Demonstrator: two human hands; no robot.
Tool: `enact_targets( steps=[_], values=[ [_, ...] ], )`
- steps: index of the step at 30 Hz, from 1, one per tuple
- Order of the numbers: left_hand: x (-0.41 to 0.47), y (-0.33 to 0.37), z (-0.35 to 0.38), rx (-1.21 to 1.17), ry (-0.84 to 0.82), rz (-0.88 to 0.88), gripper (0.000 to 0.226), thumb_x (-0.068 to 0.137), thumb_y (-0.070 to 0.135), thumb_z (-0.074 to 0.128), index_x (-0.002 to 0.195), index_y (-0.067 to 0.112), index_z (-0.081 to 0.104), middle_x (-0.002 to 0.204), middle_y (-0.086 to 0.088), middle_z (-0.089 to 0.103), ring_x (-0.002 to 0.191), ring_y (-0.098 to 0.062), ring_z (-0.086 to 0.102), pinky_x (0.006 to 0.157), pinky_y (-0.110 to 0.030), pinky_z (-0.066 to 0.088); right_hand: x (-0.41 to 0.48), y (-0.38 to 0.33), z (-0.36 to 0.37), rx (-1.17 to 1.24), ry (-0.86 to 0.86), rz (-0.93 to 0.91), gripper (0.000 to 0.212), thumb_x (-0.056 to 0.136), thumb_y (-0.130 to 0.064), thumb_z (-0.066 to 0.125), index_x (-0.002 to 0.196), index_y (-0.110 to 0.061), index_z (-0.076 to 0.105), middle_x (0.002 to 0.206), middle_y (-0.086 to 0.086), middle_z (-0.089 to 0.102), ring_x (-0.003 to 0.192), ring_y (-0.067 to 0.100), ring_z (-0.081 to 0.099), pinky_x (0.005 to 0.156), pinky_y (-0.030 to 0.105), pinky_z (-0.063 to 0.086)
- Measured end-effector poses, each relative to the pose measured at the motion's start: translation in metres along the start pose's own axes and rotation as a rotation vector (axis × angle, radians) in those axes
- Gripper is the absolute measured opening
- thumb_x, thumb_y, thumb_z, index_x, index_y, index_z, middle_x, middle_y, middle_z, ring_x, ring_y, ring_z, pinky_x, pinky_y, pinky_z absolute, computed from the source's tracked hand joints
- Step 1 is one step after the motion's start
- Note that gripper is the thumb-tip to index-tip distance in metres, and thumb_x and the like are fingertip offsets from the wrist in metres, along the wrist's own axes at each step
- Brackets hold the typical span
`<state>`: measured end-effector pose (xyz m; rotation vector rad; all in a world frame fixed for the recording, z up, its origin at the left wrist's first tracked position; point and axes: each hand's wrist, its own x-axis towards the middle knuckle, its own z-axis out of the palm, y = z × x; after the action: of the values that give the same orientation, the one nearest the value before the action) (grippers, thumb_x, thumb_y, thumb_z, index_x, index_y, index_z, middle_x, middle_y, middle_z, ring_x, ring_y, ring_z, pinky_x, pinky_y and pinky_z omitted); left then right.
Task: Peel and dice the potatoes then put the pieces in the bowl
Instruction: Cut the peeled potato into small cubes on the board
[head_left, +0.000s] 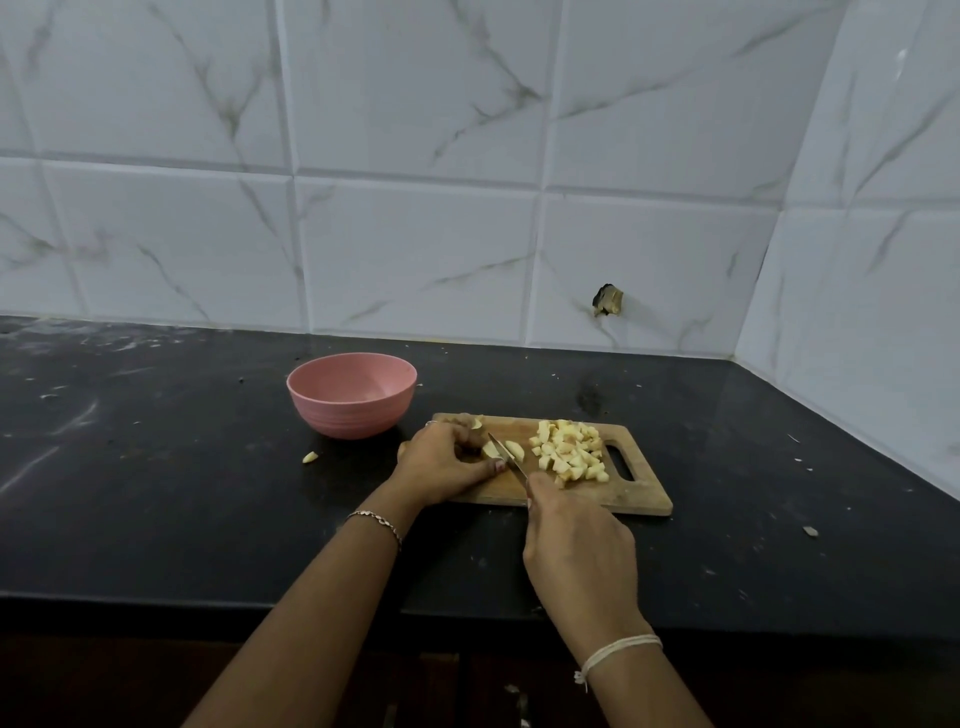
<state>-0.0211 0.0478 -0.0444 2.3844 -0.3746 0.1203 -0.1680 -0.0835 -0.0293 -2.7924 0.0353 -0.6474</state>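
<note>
A wooden cutting board (631, 496) lies on the black counter. On its right half sits a pile of diced potato pieces (571, 451). My left hand (441, 467) holds a peeled potato piece (491, 450) down on the board's left part, fingers curled over it. My right hand (576, 540) grips the handle of a knife (506, 457); its blade crosses the potato beside a cut slice (514, 449). A pink bowl (351, 394) stands to the left, behind the board, and looks empty.
One stray potato bit (309, 457) lies on the counter left of the board, another scrap (810, 531) far right. The tiled wall rises behind, with a corner at the right. The counter's front edge (156, 603) runs below my forearms.
</note>
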Motion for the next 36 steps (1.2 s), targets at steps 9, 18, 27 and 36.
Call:
enact_targets(
  steps=[9, 18, 27, 36],
  values=[
    [-0.001, 0.0, 0.0, 0.008, 0.008, 0.014, 0.044, 0.078, 0.051, 0.074, 0.115, 0.028, 0.069, 0.124, 0.013, 0.062, 0.12, -0.011, 0.055, 0.109, -0.042, 0.037, 0.016, -0.007, -0.006, -0.082, -0.082, -0.101, 0.043, 0.098, -0.011, 0.045, 0.138, -0.024, 0.04, 0.083, -0.008, 0.049, 0.074, 0.011, 0.042, 0.069, 0.027, 0.037],
    [-0.003, 0.003, -0.001, 0.018, 0.03, 0.006, 0.037, 0.078, 0.048, 0.074, 0.111, 0.03, 0.07, 0.113, 0.015, 0.065, 0.116, -0.012, 0.056, 0.105, -0.04, 0.04, 0.029, -0.01, -0.013, -0.118, -0.107, -0.126, 0.032, 0.095, -0.007, 0.047, 0.123, -0.021, 0.05, 0.084, -0.004, 0.05, 0.077, 0.016, 0.05, 0.063, 0.028, 0.035],
    [-0.006, 0.004, -0.001, -0.018, 0.056, 0.019, 0.048, 0.071, 0.053, 0.079, 0.111, 0.027, 0.069, 0.119, 0.012, 0.063, 0.107, -0.015, 0.059, 0.099, -0.041, 0.047, 0.014, -0.005, -0.031, -0.117, -0.109, -0.105, 0.037, 0.095, -0.011, 0.05, 0.128, -0.026, 0.05, 0.105, -0.002, 0.062, 0.097, 0.017, 0.059, 0.073, 0.029, 0.042],
    [-0.005, 0.001, -0.002, -0.087, 0.047, 0.021, 0.051, 0.07, 0.045, 0.083, 0.114, 0.024, 0.067, 0.114, 0.008, 0.065, 0.096, -0.011, 0.059, 0.094, -0.034, 0.049, 0.011, 0.019, -0.056, -0.119, 0.004, -0.054, 0.016, 0.096, -0.025, 0.055, 0.111, -0.033, 0.055, 0.096, -0.01, 0.061, 0.075, 0.009, 0.051, 0.063, 0.023, 0.043]
  ],
)
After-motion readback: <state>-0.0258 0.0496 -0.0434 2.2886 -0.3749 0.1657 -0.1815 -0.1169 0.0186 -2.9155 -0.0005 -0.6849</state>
